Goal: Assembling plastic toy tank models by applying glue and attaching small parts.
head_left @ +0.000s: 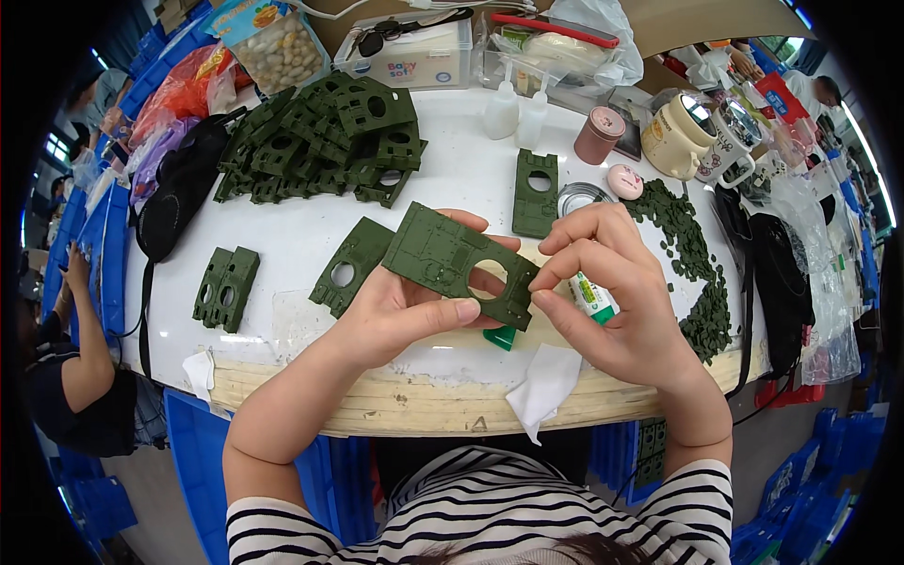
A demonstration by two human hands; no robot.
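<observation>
A: Where is the dark-green panel (424,247), and how is it supported?

B: Just left of the white-and-green tube (591,296), apparently raised above the worktop (452,141). The left hand (377,325) grips it, thumb on the upper face beside the round opening, fingers beneath.

A: And the right hand (626,292)?

B: Its thumb and forefinger are drawn together at the panel's end nearest the tube. Whether they pinch a small part cannot be told; the fingertips hide it.

A: What is the principal hazard?

B: Slippage. The left hand alone clearly bears the panel, so a firm push at the far end could pivot it about that thumb. Any tiny part between the right fingertips could then drop and be lost among the loose green pieces (695,231), scattered to the right of the tube.

A: Are there secondary hazards?

B: Two. The right hand lies partly over the tube, and a lowered wrist could knock it. The white tissue (546,388), nearer the person than the tube, overhangs the front edge; a passing forearm could drag it off.
</observation>
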